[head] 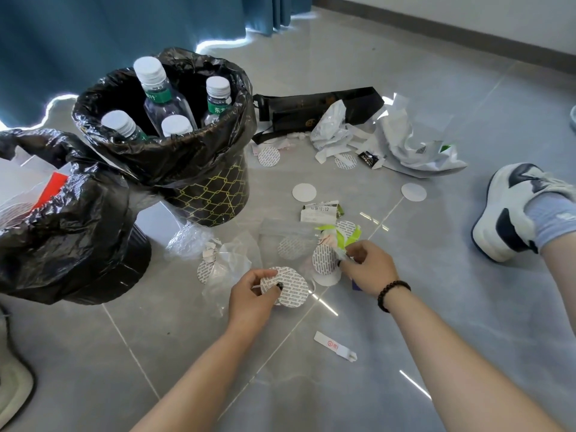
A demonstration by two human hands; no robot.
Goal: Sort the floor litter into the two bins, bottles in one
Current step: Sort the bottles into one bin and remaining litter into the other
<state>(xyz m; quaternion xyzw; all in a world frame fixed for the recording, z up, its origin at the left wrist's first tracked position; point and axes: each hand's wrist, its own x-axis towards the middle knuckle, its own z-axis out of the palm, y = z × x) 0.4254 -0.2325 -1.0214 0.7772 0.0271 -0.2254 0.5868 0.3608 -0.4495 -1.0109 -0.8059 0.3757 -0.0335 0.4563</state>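
Two bins lined with black bags stand at the left. The patterned bin point(215, 194) holds several clear bottles point(162, 98) with white caps. The nearer bin point(71, 244) holds paper and something red. My left hand point(252, 294) pinches a small stack of round printed foil seals point(291, 286) just above the floor. My right hand point(367, 266) grips a scrap of green and white wrapper point(338, 236), next to another printed seal point(324, 258). More seals and clear plastic film point(227, 269) lie around both hands.
Crumpled white paper and bags point(402, 141) and a flat black paper bag point(314, 110) lie at the back. White discs point(304, 192), a receipt point(318, 212) and a paper strip point(335, 346) dot the grey tiles. A person's white sneaker point(514, 210) rests at right.
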